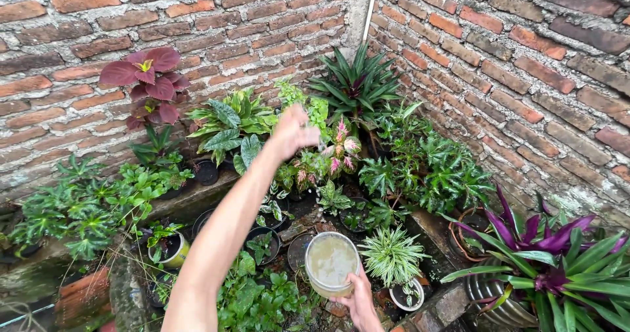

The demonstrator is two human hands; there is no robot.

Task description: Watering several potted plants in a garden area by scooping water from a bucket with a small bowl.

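Lowest in the frame, at bottom centre, the right hand [359,300] grips a round clear container [330,263] from below, fingers closed on its lower edge; cloudy yellowish liquid fills it. Just right of the container stands a small striped spider plant [392,256] in a pale pot [405,297]. From the bottom left, the bare left arm runs diagonally up to the middle of the frame, where the left hand [292,134] is raised over the plants with its fingers curled; whether it holds anything cannot be told. Beside that hand, right of it, is a pink-and-green leafy plant [340,149]. A red-leaved plant [149,83] stands at upper left against the brick wall [79,37]. At lower right, a purple-leaved plant [545,247] spreads from a ribbed metal pot [495,302].
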